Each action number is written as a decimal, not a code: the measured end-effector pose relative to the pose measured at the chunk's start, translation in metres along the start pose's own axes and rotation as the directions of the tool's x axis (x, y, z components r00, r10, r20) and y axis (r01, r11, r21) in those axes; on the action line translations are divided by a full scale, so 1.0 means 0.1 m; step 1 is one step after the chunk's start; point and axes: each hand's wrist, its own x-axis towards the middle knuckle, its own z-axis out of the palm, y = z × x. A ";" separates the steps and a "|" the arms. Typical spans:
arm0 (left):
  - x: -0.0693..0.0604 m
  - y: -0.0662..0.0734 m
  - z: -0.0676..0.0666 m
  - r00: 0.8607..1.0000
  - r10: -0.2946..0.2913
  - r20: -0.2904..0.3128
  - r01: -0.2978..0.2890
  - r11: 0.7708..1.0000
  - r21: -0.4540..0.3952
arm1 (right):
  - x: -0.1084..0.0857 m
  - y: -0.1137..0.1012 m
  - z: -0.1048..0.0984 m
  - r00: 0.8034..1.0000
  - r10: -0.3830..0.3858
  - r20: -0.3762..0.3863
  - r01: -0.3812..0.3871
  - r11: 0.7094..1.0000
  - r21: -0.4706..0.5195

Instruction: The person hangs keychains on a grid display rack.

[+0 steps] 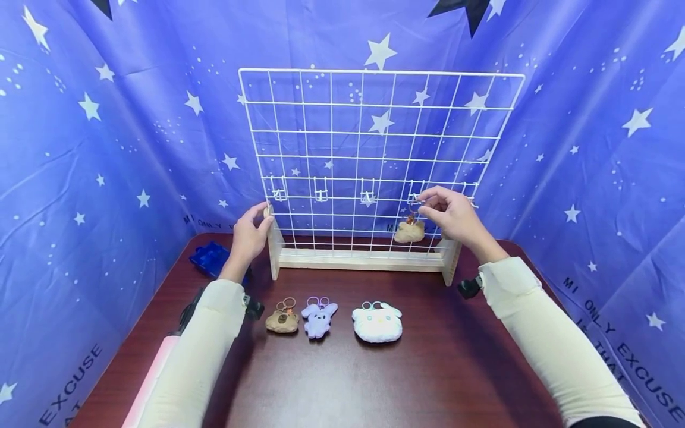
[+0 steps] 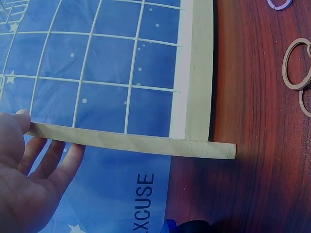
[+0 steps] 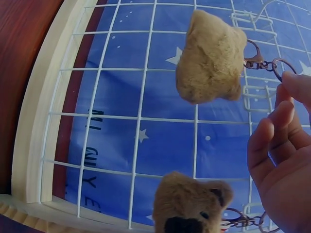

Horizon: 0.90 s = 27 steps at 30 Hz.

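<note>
Tan plush keychain [image 3: 209, 58] is suspended just below the right hand [image 1: 452, 217], its ring [image 3: 274, 68] pinched by thumb and finger; a wooden side post [image 2: 146, 143] is gripped by the left hand [image 1: 250, 235].

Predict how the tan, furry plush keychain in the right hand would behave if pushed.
The tan, furry plush keychain would probably swing, hanging from its coppery, linked chain. Its padded shape suggests softness and lightness; its fuzzy surface likely resists slipping.

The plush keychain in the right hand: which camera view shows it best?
The right wrist view: there the plush keychain is large, its chain and ring clear. The head view shows it much smaller; the left wrist view omits it.
</note>
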 end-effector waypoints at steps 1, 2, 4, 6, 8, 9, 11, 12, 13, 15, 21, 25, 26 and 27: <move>0.00 0.00 0.00 1.000 -0.002 0.000 0.002 1.000 0.000 | 0.00 0.02 0.01 1.000 0.002 0.000 -0.002 1.000 -0.001; 0.00 0.00 0.00 1.000 -0.002 -0.002 0.002 1.000 0.000 | 0.01 0.03 0.01 1.000 0.006 -0.002 -0.006 1.000 -0.001; 0.00 0.00 0.01 1.000 -0.002 -0.004 0.002 1.000 0.002 | 0.01 0.06 0.02 1.000 0.015 -0.008 -0.015 1.000 0.004; -0.01 -0.01 0.01 1.000 -0.001 -0.002 0.001 1.000 0.006 | 0.02 0.08 0.02 1.000 0.024 -0.014 -0.024 1.000 0.006; -0.01 -0.01 0.01 1.000 -0.001 0.000 0.001 1.000 0.006 | 0.03 0.09 0.03 0.999 0.035 -0.022 -0.035 0.999 0.010; -0.02 -0.01 0.01 1.000 -0.002 0.002 0.002 1.000 0.006 | 0.03 0.09 0.03 0.999 0.041 -0.027 -0.041 0.999 0.016; -0.02 -0.01 0.01 1.000 0.001 0.001 -0.001 1.000 0.006 | 0.04 0.08 0.04 0.998 0.054 -0.037 -0.053 0.998 0.019; -0.02 -0.01 0.01 1.000 0.002 0.000 -0.002 1.000 0.006 | 0.04 0.08 0.04 0.997 0.059 -0.043 -0.058 0.998 0.021; -0.02 -0.01 0.01 1.000 0.003 0.000 -0.003 1.000 0.008 | 0.04 0.08 0.04 0.997 0.064 -0.049 -0.063 0.998 0.019; -0.01 0.00 0.01 1.000 0.005 -0.001 -0.005 1.000 0.010 | 0.04 0.07 0.05 0.995 0.074 -0.060 -0.073 0.997 0.014; -0.01 0.01 0.01 1.000 0.004 -0.001 -0.004 1.000 0.008 | 0.02 0.08 0.09 0.993 0.089 -0.076 -0.092 0.995 -0.034; -0.01 0.01 0.00 1.000 0.007 -0.007 -0.007 1.000 0.004 | -0.04 0.10 0.10 0.993 0.093 -0.077 -0.099 0.993 -0.067; -0.01 0.01 0.01 1.000 0.009 -0.008 -0.009 1.000 0.004 | -0.06 0.09 0.10 0.993 0.095 -0.071 -0.100 0.993 -0.067; -0.01 0.01 0.01 1.000 0.010 -0.009 -0.010 1.000 0.002 | -0.08 0.09 0.10 0.993 0.098 -0.064 -0.103 0.992 -0.072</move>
